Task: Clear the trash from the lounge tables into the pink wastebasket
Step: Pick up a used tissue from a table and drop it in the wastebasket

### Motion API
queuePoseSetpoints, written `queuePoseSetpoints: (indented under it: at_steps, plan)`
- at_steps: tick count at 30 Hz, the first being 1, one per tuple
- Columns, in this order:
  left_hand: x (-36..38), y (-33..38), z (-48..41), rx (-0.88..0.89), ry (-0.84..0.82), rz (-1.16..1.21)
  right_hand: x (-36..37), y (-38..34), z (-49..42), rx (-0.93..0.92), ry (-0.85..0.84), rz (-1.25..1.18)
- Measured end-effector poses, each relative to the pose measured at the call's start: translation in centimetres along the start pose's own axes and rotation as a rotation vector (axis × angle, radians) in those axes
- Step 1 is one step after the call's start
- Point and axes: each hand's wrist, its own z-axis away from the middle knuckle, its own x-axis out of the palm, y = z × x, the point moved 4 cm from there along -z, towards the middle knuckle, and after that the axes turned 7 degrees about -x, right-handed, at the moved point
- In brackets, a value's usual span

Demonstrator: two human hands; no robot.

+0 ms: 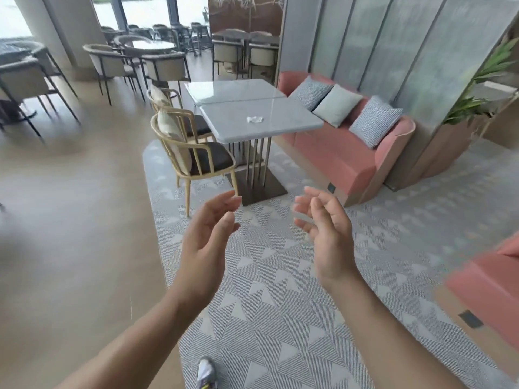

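Head view.

1. The trash: one crumpled white scrap lay near the middle of the nearer grey table. This table stood edge to edge with a second grey table behind it. The scrap sat apart from every table edge, so reaching it would probably have required you to step up to the table side. No other trash could be made out on either top.

2. The pink wastebasket was not in view. Its position could not be established from this frame.

3. Surroundings: a pink sofa ran along the right side of the tables. Two wooden chairs stood on the left side. The near end of the table faced you across the patterned rug, which made it the likely line of approach.

4. Hand state: your left hand and right hand were both raised in front of you, palms turned toward each other. The fingers were loosely bent and spread. Neither hand held anything, and they did not touch each other.

5. Hand position: both hands were well short of the table, over the rug. This pose was consistent with walking toward the scrap with hands free for the pickup.
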Motion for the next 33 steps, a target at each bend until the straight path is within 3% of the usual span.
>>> queuePoseSetpoints:
  at_steps: [14, 23, 33]
  plan:
    - [-3.7, -7.4, -35.1, -0.073, -0.070, -0.040, 11.7, 13.8, -29.0, 0.036, 0.093, 0.010]
    - [1.5, -17.4, -59.4, -0.123, -0.015, -0.040, 12.1, 28.0, -52.7, 0.117, 0.096, 0.004]
    - [5.6, -23.0, -82.5, -0.130, 0.055, -0.023, 14.0, 35.9, -76.3, 0.129, 0.036, 0.005]
